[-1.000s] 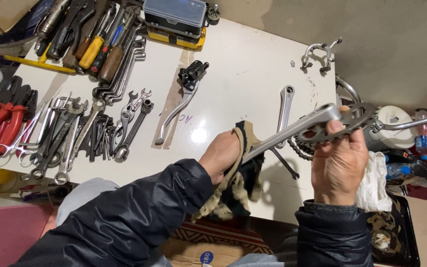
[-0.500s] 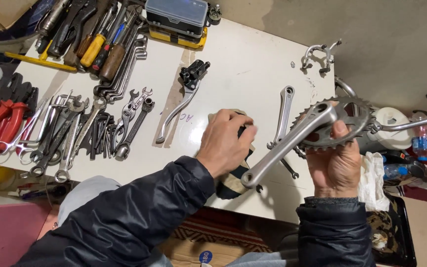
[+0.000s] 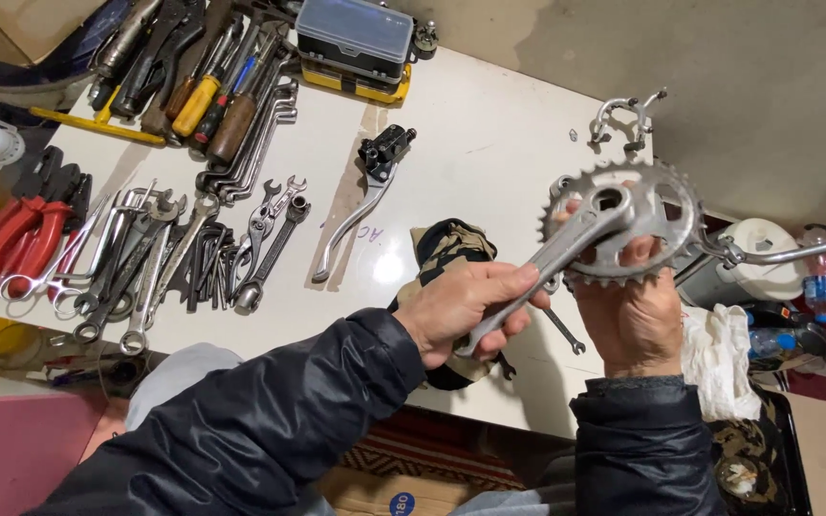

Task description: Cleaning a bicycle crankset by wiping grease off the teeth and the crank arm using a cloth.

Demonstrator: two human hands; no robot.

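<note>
both hands (image 3: 470, 304) (image 3: 631, 315) hold a silver crankset (image 3: 614, 220) above the table (image 3: 489, 134).

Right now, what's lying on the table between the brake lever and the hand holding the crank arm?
In the head view, a dark patterned rag lies between the brake lever and the left hand.

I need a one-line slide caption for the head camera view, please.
Both hands, left hand and right hand, hold a silver bicycle crank above a white table of tools.
</note>
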